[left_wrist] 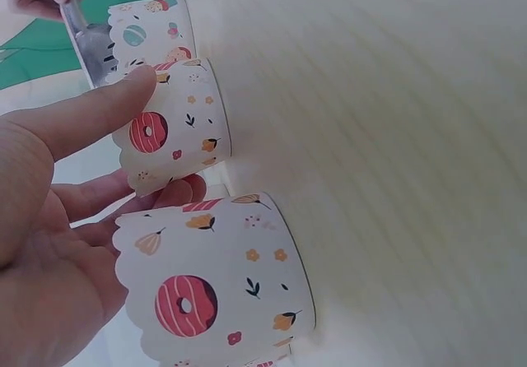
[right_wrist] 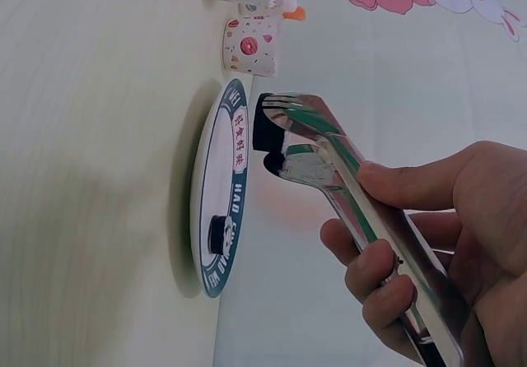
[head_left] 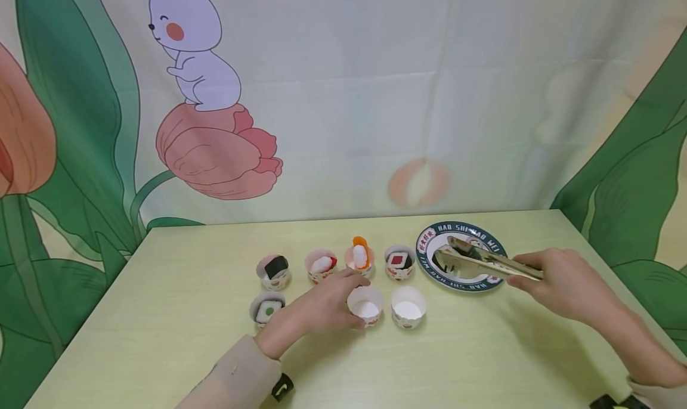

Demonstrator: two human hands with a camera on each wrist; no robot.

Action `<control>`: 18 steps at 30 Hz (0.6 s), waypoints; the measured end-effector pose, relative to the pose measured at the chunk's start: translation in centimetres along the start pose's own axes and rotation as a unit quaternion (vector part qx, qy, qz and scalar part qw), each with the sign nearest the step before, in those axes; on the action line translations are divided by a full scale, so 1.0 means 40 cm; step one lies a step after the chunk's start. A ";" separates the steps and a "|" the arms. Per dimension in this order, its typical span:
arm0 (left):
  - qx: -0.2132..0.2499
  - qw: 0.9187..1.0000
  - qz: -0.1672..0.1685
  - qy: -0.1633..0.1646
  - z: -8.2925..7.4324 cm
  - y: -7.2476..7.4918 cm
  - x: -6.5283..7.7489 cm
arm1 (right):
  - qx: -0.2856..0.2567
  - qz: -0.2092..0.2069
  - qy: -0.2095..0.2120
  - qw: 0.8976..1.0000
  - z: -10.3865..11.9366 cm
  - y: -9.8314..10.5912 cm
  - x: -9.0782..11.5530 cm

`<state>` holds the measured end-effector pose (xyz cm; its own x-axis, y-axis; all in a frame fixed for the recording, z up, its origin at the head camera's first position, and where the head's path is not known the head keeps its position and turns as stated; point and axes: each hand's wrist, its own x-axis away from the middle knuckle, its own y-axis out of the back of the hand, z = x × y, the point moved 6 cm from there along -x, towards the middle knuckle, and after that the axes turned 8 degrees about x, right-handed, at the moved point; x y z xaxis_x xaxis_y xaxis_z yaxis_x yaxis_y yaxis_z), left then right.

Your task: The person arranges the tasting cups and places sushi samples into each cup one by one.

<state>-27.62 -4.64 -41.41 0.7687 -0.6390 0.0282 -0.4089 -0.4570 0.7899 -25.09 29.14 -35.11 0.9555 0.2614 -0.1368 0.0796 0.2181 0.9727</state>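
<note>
In my right hand (head_left: 569, 284) I grip metal tongs (right_wrist: 375, 227). Between the tongs' ends is a sushi piece (right_wrist: 266, 127) with a black wrap, held above the round plate (right_wrist: 199, 194). Another dark-wrapped piece (right_wrist: 218, 234) lies on that plate, which has a blue lettered rim. My left hand (head_left: 330, 301) holds a white paper cup (left_wrist: 185, 120) with a donut print, thumb on one side and fingers on the other. Its inside looks bare in the head view. Beside it on the right stands another bare white cup (head_left: 408, 313).
A back row of paper cups holds sushi: a black-wrapped piece (head_left: 276, 267), a red-and-white one (head_left: 322, 264), one with an orange top (head_left: 359, 255), and a red-centred square (head_left: 398, 260). At front left, a cup holds a green-centred piece (head_left: 269, 310). A printed cloth (head_left: 343, 99) hangs behind.
</note>
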 end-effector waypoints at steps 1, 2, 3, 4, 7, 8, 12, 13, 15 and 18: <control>0.002 1.000 -0.001 0.001 0.000 0.000 0.000 | -0.002 0.000 0.002 1.000 0.004 0.000 0.000; 0.004 1.000 -0.003 0.003 0.001 0.000 0.000 | -0.003 0.001 0.003 1.000 0.008 0.000 -0.001; 0.007 1.000 -0.005 0.004 0.001 0.001 0.000 | -0.005 0.000 0.005 1.000 0.012 0.000 -0.001; 0.009 1.000 -0.007 0.006 0.002 0.001 0.000 | -0.007 0.000 0.007 1.000 0.016 0.000 -0.002; 0.017 1.000 -0.010 0.006 0.001 0.003 0.001 | -0.017 -0.002 0.009 1.000 0.028 0.000 -0.002; 0.018 1.000 -0.010 0.006 0.001 0.003 0.001 | -0.021 -0.004 0.010 1.000 0.033 0.001 -0.001; 0.025 1.000 -0.010 0.006 0.000 0.006 0.004 | -0.038 -0.008 0.013 0.999 0.049 0.002 0.002; 0.026 1.000 -0.010 0.008 0.001 0.006 0.004 | -0.039 -0.010 0.016 0.999 0.053 0.003 0.003; 0.026 1.000 -0.011 0.010 0.002 0.006 0.005 | -0.043 -0.011 0.020 0.999 0.061 0.003 0.005; 0.026 0.999 -0.015 0.011 0.003 0.007 0.005 | -0.049 -0.008 0.024 0.998 0.072 0.003 0.008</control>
<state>-27.64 -4.97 -41.27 0.7908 -0.6117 0.0194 -0.4109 -0.5071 0.7576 -23.96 26.53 -34.47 0.9395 0.3008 -0.1640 0.0648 0.3140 0.9472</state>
